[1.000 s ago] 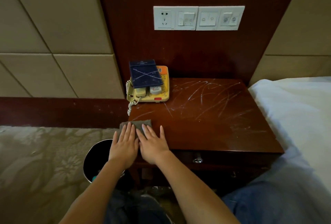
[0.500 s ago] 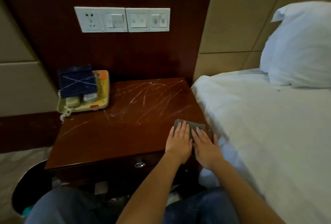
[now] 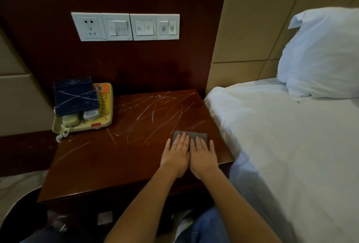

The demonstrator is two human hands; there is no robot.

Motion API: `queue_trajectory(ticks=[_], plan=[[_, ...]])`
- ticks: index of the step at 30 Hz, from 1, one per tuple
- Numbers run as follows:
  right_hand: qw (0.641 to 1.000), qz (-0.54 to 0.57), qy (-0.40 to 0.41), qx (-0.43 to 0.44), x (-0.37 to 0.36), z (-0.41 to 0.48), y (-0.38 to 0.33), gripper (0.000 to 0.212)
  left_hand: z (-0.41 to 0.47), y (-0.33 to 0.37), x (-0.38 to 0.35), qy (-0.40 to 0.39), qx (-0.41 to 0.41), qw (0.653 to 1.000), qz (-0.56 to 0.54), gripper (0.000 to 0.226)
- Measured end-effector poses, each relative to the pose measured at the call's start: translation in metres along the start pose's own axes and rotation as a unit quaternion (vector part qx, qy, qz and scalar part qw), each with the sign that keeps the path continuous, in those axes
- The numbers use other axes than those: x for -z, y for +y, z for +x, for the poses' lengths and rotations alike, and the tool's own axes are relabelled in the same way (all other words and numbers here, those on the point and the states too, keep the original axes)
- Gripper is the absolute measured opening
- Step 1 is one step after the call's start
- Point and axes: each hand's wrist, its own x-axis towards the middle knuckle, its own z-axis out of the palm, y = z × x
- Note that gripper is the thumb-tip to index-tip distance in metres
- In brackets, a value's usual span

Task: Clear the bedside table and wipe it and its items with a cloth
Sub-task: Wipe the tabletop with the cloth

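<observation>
Dark red-brown wood with a gloss makes the surface (image 3: 116, 165) of the bedside table. A folded grey cloth (image 3: 191, 135) lies on it in the lower middle of the frame, near the right edge beside the bed (image 3: 291, 145). Both hands are on the cloth. The left hand (image 3: 177, 154) and the right hand (image 3: 203, 155) lie flat and side by side, palms down, fingers straight and close together. They press the cloth to the wood and pinch nothing. I judge that the task is in its wiping part, but far from the end. The front strip of the surface, from the hands toward the lower left, looks smooth and free of marks. The middle and back carry many white streaks (image 3: 155, 110), and I cannot tell if they are dust marks or scratches. The clearing is also not complete. A beige telephone (image 3: 104, 110) stands in the back left corner with its coiled cord hanging over the edge. A dark blue folder (image 3: 75, 96) lies on top of it, marked with crossed white lines, so it seems not wiped yet. What is left, in my view, is to wipe the streaked area, to lift away the telephone and folder, to clean under them, and to wipe these two items.
</observation>
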Motion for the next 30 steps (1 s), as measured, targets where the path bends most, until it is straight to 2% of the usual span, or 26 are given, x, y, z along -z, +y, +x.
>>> queue_trajectory(ticks=[5,8,12,15,21,26,30], plan=[[0.997,-0.002,-0.009,0.077,0.004,-0.008,-0.072,0.062,-0.052,-0.059,-0.006,-0.015,0.065,0.998,0.013,0.06],[0.994,-0.013,-0.017,0.103,0.001,-0.019,-0.085,0.064,-0.075,-0.066,-0.009,-0.021,0.084,0.996,0.027,0.059],[0.994,-0.003,-0.019,0.104,-0.006,-0.039,-0.057,0.071,-0.077,-0.041,-0.009,-0.006,0.052,0.998,0.034,0.061],[0.997,-0.001,-0.034,0.065,-0.012,-0.053,-0.016,0.08,-0.063,0.0,-0.008,-0.004,-0.001,1.0,0.008,0.075],[0.998,0.043,-0.026,-0.038,-0.023,-0.063,0.063,0.062,-0.024,0.085,-0.007,0.01,-0.082,0.997,-0.006,0.066],[0.996,0.074,0.005,-0.055,-0.028,-0.032,0.077,0.059,0.006,0.087,-0.008,0.022,-0.101,0.995,0.004,0.07],[0.995,0.099,0.006,-0.031,-0.013,0.011,0.083,0.058,0.041,0.07,0.0,0.02,-0.088,0.995,-0.04,0.068]])
